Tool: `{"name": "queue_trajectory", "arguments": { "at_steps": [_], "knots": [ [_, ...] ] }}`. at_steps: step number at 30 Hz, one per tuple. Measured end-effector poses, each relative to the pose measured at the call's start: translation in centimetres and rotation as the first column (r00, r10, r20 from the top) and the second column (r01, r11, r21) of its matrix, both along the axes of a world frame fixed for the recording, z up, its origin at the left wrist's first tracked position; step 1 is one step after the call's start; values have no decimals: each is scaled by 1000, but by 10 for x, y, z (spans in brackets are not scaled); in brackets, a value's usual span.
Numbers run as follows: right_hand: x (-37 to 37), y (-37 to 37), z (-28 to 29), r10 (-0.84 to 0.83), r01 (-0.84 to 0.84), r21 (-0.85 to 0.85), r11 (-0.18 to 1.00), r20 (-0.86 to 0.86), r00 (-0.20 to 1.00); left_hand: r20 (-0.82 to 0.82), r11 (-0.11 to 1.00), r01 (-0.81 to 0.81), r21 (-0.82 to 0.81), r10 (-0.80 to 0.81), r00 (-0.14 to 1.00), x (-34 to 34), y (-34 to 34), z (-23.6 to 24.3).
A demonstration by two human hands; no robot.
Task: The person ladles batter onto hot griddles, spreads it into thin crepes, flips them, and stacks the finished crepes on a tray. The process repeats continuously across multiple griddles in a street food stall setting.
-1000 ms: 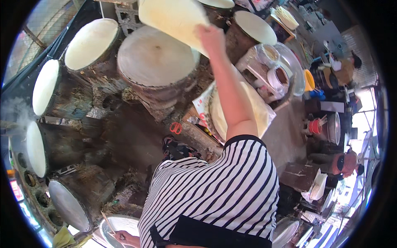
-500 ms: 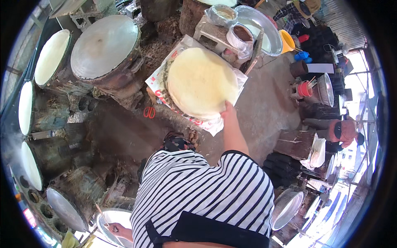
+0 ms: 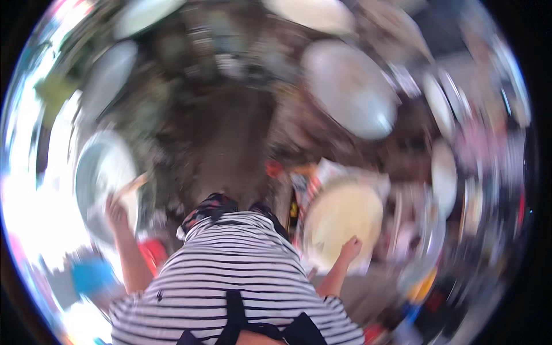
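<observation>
My left hand (image 3: 117,214) is closed round a wooden stick (image 3: 135,184) over a large pale basin (image 3: 86,164) with whitish contents. To the right, a stack of round, thin, pale-yellow flatbreads (image 3: 339,207) lies on a printed white sheet (image 3: 376,179). Over the near right part of that stack is my right hand (image 3: 352,247), its fingers curled into a fist with nothing visible in them. Motion blur hides whether it touches the top flatbread.
A big round griddle (image 3: 348,86) stands ahead to the right, with another pale round plate (image 3: 313,14) beyond it. On the left, a grey griddle (image 3: 109,77) is tilted in view. A red object (image 3: 152,256) lies near my left forearm. Dark floor (image 3: 230,138) stretches ahead.
My view has swung left, so the flatbread stack now appears at right and the basin at left. My right hand has gone from the stack's edge to over it, curled. The left still holds the stick.
</observation>
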State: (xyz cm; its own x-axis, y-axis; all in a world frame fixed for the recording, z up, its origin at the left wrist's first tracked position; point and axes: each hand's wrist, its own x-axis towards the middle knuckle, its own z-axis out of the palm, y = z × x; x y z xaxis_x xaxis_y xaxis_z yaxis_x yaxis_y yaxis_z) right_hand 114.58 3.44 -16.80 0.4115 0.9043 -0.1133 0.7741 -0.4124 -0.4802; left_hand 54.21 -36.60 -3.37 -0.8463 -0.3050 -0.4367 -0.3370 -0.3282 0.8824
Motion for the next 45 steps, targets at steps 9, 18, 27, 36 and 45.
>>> {"name": "queue_trajectory", "arguments": {
  "at_steps": [9, 18, 27, 36, 45],
  "knots": [
    [-595, -123, 72, 656, -920, 113, -375, -668, -350, 192, 898, -46, 438, -43, 981, 1, -61, -33],
    [-756, -287, 80, 522, -425, -464, -777, -853, -23, 341, 749, -454, 483, 316, 885, -45, -57, -87],
    [-890, -328, 120, -65, -29, -512, -859, 164, -984, 451, 908, -388, 156, 284, 846, -81, -77, -125],
    [-921, -328, 108, 25, -103, -607, -788, 135, -990, 489, 969, -245, 26, 202, 849, -137, -65, -169],
    [-929, -309, 83, -9, -21, -582, -813, 49, -999, 521, 849, -381, 365, 153, 840, -174, -53, -179]
  ]
}}
